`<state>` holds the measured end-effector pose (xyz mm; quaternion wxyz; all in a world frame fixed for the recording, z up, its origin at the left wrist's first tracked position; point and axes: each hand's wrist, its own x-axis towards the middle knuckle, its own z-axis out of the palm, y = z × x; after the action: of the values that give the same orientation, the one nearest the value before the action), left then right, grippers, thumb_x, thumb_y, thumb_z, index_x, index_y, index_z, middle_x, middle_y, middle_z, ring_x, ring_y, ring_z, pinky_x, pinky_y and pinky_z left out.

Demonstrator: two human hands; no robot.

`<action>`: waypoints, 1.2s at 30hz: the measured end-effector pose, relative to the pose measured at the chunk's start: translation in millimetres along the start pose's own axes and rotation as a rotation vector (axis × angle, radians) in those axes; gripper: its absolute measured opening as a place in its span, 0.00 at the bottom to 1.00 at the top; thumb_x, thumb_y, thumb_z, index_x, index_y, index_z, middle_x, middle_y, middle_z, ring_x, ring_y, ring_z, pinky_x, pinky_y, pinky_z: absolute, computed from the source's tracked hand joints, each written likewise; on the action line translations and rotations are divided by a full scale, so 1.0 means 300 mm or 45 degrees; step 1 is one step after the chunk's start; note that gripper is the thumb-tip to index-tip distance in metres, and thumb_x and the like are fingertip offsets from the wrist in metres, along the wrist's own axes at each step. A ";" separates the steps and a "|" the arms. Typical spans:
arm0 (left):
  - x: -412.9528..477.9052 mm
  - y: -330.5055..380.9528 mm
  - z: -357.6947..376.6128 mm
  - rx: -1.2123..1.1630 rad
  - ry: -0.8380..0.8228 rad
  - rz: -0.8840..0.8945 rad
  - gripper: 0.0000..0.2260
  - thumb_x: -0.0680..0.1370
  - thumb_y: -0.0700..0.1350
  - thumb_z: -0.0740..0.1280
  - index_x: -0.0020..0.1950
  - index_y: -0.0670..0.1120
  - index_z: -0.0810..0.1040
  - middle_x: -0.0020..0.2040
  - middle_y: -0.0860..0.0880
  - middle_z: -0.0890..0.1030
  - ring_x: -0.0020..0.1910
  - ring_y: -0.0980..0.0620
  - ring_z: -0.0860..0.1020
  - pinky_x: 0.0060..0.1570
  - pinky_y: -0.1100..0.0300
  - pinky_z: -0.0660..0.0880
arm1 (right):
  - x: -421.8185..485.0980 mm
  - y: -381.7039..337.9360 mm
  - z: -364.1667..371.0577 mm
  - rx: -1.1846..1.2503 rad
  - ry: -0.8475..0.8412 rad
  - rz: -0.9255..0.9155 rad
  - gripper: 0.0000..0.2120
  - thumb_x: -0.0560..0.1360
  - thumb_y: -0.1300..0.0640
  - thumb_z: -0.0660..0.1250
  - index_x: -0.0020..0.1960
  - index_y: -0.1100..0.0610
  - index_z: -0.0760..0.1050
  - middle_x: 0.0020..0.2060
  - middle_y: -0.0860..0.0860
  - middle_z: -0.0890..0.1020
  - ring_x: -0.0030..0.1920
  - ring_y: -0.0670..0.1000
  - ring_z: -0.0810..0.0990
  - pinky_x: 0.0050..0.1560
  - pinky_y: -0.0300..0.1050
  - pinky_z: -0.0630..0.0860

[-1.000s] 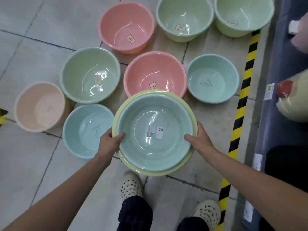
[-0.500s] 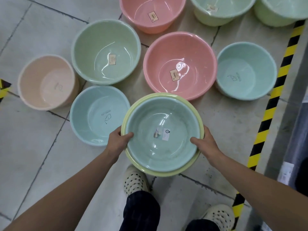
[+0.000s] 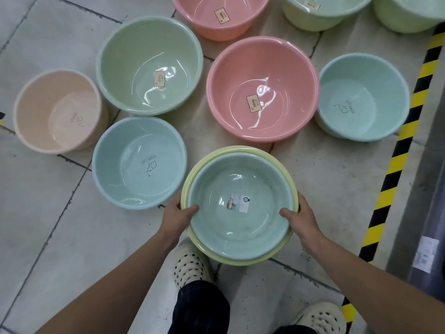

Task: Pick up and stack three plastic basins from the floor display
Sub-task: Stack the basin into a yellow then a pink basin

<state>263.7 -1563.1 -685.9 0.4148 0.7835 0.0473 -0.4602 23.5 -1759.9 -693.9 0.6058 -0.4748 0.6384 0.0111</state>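
Observation:
I hold a stack of two basins over the floor: a teal basin (image 3: 240, 213) nested inside a slightly wider yellow basin (image 3: 231, 260). My left hand (image 3: 178, 216) grips the stack's left rim, thumb inside. On the right rim, my right hand (image 3: 302, 219) grips the same way. Just beyond the stack a large pink basin (image 3: 263, 90) sits on the floor. A light blue basin (image 3: 139, 162) lies to the stack's left.
More basins stand on the tiled floor: a green basin (image 3: 149, 66), a beige basin (image 3: 57, 112), a blue basin (image 3: 363, 97) at right, a second pink basin (image 3: 221, 15) and pale green ones at the top. Yellow-black hazard tape (image 3: 395, 165) runs along the right. My shoes (image 3: 190, 263) are below the stack.
The view has shifted so the floor basins sit lower and larger in frame. The held stack has moved down and away from the pink basin, both hands still gripping it.

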 end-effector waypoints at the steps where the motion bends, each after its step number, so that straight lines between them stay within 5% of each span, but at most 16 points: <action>1: 0.007 -0.017 0.006 -0.016 0.002 -0.009 0.17 0.74 0.35 0.71 0.61 0.47 0.81 0.51 0.45 0.86 0.48 0.46 0.85 0.41 0.56 0.81 | 0.006 0.012 0.003 0.003 0.002 0.001 0.31 0.75 0.64 0.68 0.74 0.43 0.68 0.55 0.45 0.81 0.54 0.49 0.81 0.47 0.48 0.80; 10: 0.062 -0.075 0.007 -0.064 -0.008 -0.017 0.17 0.75 0.36 0.71 0.62 0.46 0.81 0.52 0.45 0.86 0.48 0.47 0.85 0.36 0.62 0.80 | 0.033 0.053 0.039 0.067 0.026 -0.032 0.31 0.76 0.62 0.67 0.74 0.40 0.66 0.56 0.45 0.81 0.55 0.49 0.81 0.50 0.49 0.80; 18: 0.079 -0.011 0.003 -0.110 -0.099 -0.173 0.22 0.63 0.40 0.71 0.58 0.48 0.81 0.54 0.40 0.85 0.52 0.37 0.84 0.51 0.40 0.80 | 0.041 -0.011 0.030 -0.011 0.009 -0.050 0.29 0.74 0.65 0.68 0.71 0.45 0.71 0.53 0.49 0.82 0.53 0.53 0.82 0.46 0.49 0.81; 23: 0.006 0.057 -0.040 -0.113 -0.020 -0.137 0.13 0.72 0.33 0.69 0.54 0.45 0.81 0.44 0.46 0.83 0.38 0.49 0.79 0.26 0.65 0.74 | -0.024 -0.124 0.014 -0.110 0.004 -0.105 0.28 0.72 0.64 0.69 0.69 0.43 0.73 0.51 0.47 0.83 0.52 0.51 0.83 0.52 0.54 0.83; 31: -0.205 0.296 -0.274 -0.230 0.077 -0.120 0.10 0.73 0.38 0.71 0.54 0.44 0.82 0.47 0.46 0.84 0.45 0.46 0.83 0.35 0.58 0.77 | -0.261 -0.469 0.064 -0.248 -0.114 -0.186 0.29 0.72 0.63 0.70 0.69 0.42 0.72 0.54 0.47 0.83 0.53 0.50 0.83 0.54 0.53 0.82; 36: -0.329 0.442 -0.496 -0.327 0.157 -0.115 0.10 0.74 0.35 0.70 0.53 0.45 0.82 0.47 0.49 0.85 0.42 0.51 0.83 0.31 0.63 0.77 | -0.413 -0.703 0.192 -0.322 -0.196 -0.240 0.29 0.68 0.61 0.71 0.67 0.43 0.74 0.53 0.47 0.84 0.54 0.51 0.84 0.55 0.56 0.82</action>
<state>369.1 -1516.0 -495.6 0.4868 0.7479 0.1666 -0.4195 175.1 -1768.3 -493.8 0.5867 -0.6027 0.5363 0.0707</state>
